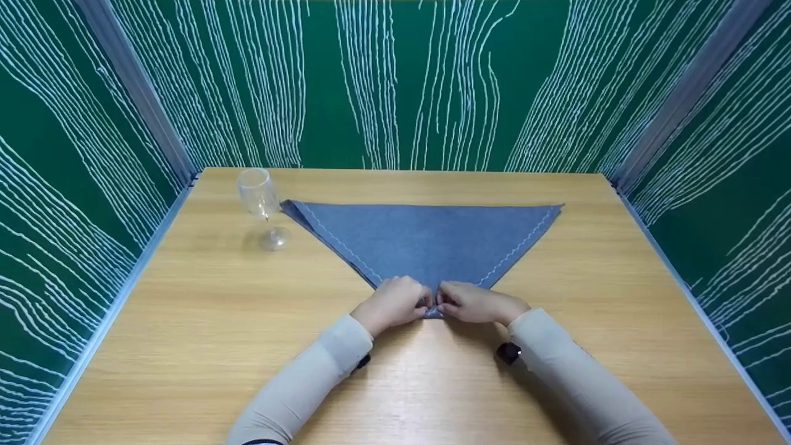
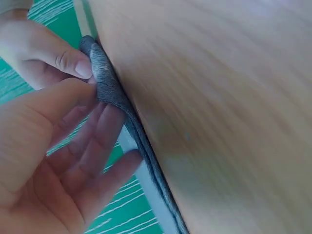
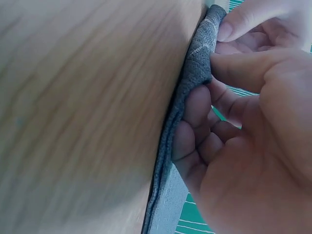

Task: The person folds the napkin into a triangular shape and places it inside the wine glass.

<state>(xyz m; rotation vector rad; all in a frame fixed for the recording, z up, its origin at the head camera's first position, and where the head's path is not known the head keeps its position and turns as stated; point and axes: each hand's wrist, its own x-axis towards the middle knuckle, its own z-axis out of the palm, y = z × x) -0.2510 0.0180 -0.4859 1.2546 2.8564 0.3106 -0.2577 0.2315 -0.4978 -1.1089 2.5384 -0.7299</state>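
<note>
A grey cloth napkin point(image 1: 426, 241) with light stitching near its edges lies folded as a triangle, its long side toward the far wall. The corner nearest the person is turned up into a small roll point(image 3: 197, 53). My left hand point(image 1: 398, 303) pinches the left part of this rolled corner between thumb and fingers. Close beside it, my right hand point(image 1: 476, 301) pinches the right part. In the left wrist view the layered cloth edge point(image 2: 151, 161) runs along the tabletop, with the lower fingers point(image 2: 117, 175) resting by it.
An upright clear wine glass point(image 1: 259, 198) stands left of the napkin's far left corner. The wooden table point(image 1: 247, 346) is bounded at the back and sides by green panels point(image 1: 414, 93) with white wavy lines. A dark wrist device point(image 1: 508, 353) sits under the right sleeve.
</note>
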